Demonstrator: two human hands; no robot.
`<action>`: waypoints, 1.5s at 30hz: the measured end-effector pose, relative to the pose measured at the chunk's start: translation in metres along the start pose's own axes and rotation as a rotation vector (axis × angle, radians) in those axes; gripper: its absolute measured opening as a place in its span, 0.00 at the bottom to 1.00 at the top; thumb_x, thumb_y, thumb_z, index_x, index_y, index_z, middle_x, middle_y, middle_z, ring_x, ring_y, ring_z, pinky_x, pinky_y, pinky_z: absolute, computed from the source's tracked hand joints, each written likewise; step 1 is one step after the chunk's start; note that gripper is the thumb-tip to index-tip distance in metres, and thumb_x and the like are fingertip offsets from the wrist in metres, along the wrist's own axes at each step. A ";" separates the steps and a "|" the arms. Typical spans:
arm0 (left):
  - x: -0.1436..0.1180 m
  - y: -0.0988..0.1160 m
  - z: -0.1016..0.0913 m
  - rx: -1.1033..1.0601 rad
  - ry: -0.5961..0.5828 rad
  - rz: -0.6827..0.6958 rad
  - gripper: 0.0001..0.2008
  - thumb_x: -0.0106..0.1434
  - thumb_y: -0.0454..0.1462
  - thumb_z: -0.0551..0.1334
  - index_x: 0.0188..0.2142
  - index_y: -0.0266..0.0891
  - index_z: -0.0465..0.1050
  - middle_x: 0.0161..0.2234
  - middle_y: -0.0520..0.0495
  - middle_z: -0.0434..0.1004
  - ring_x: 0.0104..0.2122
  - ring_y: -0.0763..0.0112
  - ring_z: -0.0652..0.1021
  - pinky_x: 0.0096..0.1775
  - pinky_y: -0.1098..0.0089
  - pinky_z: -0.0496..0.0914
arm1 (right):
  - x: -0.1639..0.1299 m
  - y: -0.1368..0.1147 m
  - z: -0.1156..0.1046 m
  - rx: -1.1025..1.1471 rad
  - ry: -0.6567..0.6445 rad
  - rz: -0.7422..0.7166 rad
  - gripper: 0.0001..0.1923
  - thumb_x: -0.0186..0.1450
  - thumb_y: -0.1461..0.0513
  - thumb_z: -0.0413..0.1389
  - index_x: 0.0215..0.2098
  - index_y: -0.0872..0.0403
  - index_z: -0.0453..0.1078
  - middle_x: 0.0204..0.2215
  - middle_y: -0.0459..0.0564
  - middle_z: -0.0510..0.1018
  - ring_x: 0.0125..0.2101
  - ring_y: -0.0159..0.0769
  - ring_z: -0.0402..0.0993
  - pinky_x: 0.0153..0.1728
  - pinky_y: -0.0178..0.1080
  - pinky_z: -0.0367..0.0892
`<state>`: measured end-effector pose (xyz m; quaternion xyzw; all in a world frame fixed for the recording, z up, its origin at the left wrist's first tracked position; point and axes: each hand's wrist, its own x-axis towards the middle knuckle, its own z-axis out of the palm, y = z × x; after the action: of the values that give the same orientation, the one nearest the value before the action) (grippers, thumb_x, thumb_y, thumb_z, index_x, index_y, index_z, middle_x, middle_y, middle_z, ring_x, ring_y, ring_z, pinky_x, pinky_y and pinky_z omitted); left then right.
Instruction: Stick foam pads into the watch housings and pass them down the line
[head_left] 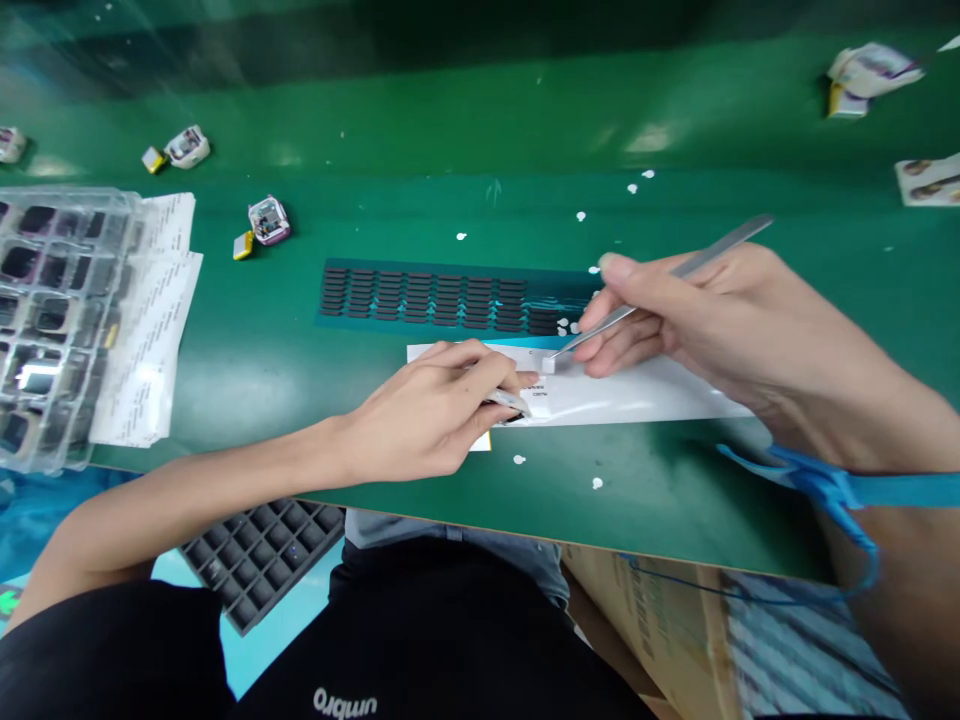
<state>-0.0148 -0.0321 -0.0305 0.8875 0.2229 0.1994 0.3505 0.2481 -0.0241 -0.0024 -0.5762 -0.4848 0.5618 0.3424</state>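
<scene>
My right hand (690, 300) is closed around slim metal tweezers (724, 248), their tip pointing down and left. That tip meets a small white tab (549, 366) on a white label strip (630, 390) lying on the green mat. Just left of the tip, my left hand (450, 410) is closed on a small white device housing (510, 402), mostly hidden by the fingers. A white piece with a yellow edge (481, 441) shows under that hand. Behind the strip lies a blue-green sheet (420, 296) with rows of thin dark pads.
Opened device housings with yellow parts (268, 220) sit at the back left, another (874, 75) at the back right. A clear compartment tray (124, 260) and printed sheets (146, 350) are at left. White bits (581, 216) dot the mat. A blue wrist strap (825, 480) trails a cord.
</scene>
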 end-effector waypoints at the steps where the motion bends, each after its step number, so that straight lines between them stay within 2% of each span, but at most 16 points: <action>1: 0.000 0.000 0.000 -0.001 0.012 0.011 0.09 0.77 0.36 0.55 0.50 0.36 0.72 0.53 0.37 0.83 0.56 0.56 0.81 0.54 0.55 0.77 | -0.001 -0.002 0.000 0.009 0.019 -0.030 0.27 0.60 0.40 0.70 0.25 0.56 0.80 0.21 0.55 0.82 0.21 0.38 0.82 0.24 0.32 0.79; 3: 0.001 0.001 0.000 -0.020 0.083 0.038 0.08 0.76 0.35 0.57 0.49 0.36 0.74 0.50 0.39 0.85 0.52 0.57 0.83 0.54 0.57 0.77 | -0.005 -0.008 0.003 0.019 0.061 -0.103 0.26 0.59 0.40 0.71 0.25 0.54 0.80 0.21 0.52 0.82 0.22 0.37 0.82 0.26 0.33 0.80; 5: 0.002 0.005 -0.002 -0.099 0.183 0.018 0.06 0.75 0.35 0.60 0.47 0.37 0.76 0.44 0.43 0.87 0.43 0.64 0.85 0.49 0.63 0.78 | -0.010 -0.012 0.010 0.050 0.108 -0.186 0.25 0.58 0.41 0.73 0.25 0.53 0.80 0.22 0.50 0.82 0.23 0.36 0.82 0.28 0.35 0.81; 7: 0.003 0.011 -0.006 -0.271 0.270 -0.079 0.05 0.74 0.36 0.64 0.45 0.38 0.78 0.39 0.47 0.87 0.32 0.71 0.84 0.38 0.70 0.78 | -0.017 -0.013 0.021 0.107 0.144 -0.277 0.23 0.57 0.43 0.74 0.25 0.52 0.78 0.23 0.49 0.82 0.21 0.35 0.81 0.27 0.37 0.81; 9: 0.005 0.014 -0.010 -0.494 0.309 -0.198 0.05 0.73 0.37 0.65 0.45 0.38 0.79 0.42 0.47 0.86 0.28 0.75 0.84 0.31 0.73 0.78 | -0.022 -0.010 0.030 0.131 0.157 -0.345 0.21 0.61 0.44 0.73 0.27 0.51 0.79 0.24 0.48 0.83 0.22 0.36 0.81 0.27 0.39 0.82; 12: 0.006 0.016 -0.015 -0.779 0.237 -0.247 0.09 0.71 0.36 0.67 0.50 0.39 0.80 0.50 0.45 0.85 0.33 0.69 0.88 0.37 0.70 0.83 | -0.028 -0.003 0.040 0.110 0.138 -0.405 0.16 0.65 0.46 0.70 0.31 0.49 0.81 0.24 0.47 0.83 0.23 0.39 0.83 0.28 0.42 0.84; 16: 0.005 0.013 -0.014 -0.954 0.096 -0.244 0.17 0.69 0.34 0.69 0.57 0.41 0.79 0.48 0.44 0.87 0.43 0.58 0.89 0.45 0.64 0.85 | -0.033 0.001 0.043 0.066 0.093 -0.442 0.11 0.69 0.50 0.67 0.33 0.45 0.83 0.23 0.44 0.83 0.23 0.38 0.83 0.26 0.40 0.84; 22: 0.003 0.012 -0.009 -0.982 0.087 -0.263 0.21 0.67 0.32 0.70 0.59 0.39 0.78 0.50 0.42 0.87 0.44 0.56 0.89 0.50 0.62 0.85 | -0.034 0.004 0.042 0.016 0.089 -0.492 0.07 0.72 0.58 0.64 0.37 0.42 0.84 0.26 0.42 0.85 0.24 0.36 0.83 0.26 0.37 0.83; 28: 0.003 0.014 -0.009 -0.960 0.074 -0.276 0.23 0.66 0.29 0.69 0.60 0.34 0.76 0.50 0.39 0.86 0.45 0.55 0.89 0.49 0.64 0.85 | -0.031 0.007 0.043 -0.028 0.103 -0.470 0.07 0.70 0.59 0.66 0.33 0.40 0.84 0.26 0.40 0.84 0.21 0.35 0.81 0.24 0.37 0.82; 35: 0.003 0.017 -0.007 -0.928 0.088 -0.322 0.22 0.66 0.30 0.69 0.59 0.36 0.77 0.48 0.40 0.87 0.44 0.56 0.89 0.47 0.62 0.86 | -0.033 0.002 0.044 -0.065 0.107 -0.427 0.10 0.70 0.62 0.66 0.31 0.41 0.83 0.27 0.39 0.85 0.23 0.36 0.82 0.26 0.36 0.83; 38: 0.003 0.017 -0.006 -0.919 0.099 -0.341 0.21 0.67 0.30 0.68 0.59 0.36 0.77 0.49 0.40 0.87 0.43 0.56 0.89 0.46 0.63 0.86 | -0.032 0.005 0.044 -0.084 0.114 -0.478 0.09 0.70 0.61 0.66 0.32 0.41 0.83 0.27 0.39 0.85 0.22 0.36 0.82 0.25 0.36 0.83; 41: 0.003 0.017 -0.006 -0.939 0.103 -0.353 0.16 0.72 0.34 0.64 0.58 0.35 0.78 0.52 0.39 0.85 0.44 0.56 0.89 0.44 0.63 0.86 | -0.031 0.010 0.045 -0.112 0.100 -0.538 0.08 0.71 0.61 0.65 0.36 0.40 0.83 0.27 0.39 0.85 0.24 0.37 0.83 0.27 0.38 0.83; 45: 0.003 0.017 -0.009 -0.930 0.096 -0.349 0.13 0.75 0.37 0.60 0.54 0.38 0.80 0.53 0.43 0.85 0.43 0.59 0.89 0.44 0.64 0.86 | -0.031 0.010 0.042 -0.111 0.091 -0.603 0.08 0.74 0.58 0.62 0.39 0.41 0.84 0.27 0.41 0.84 0.26 0.37 0.83 0.28 0.40 0.82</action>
<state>-0.0128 -0.0374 -0.0117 0.5765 0.2715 0.2565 0.7267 0.2118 -0.0627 -0.0075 -0.4488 -0.6481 0.3811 0.4830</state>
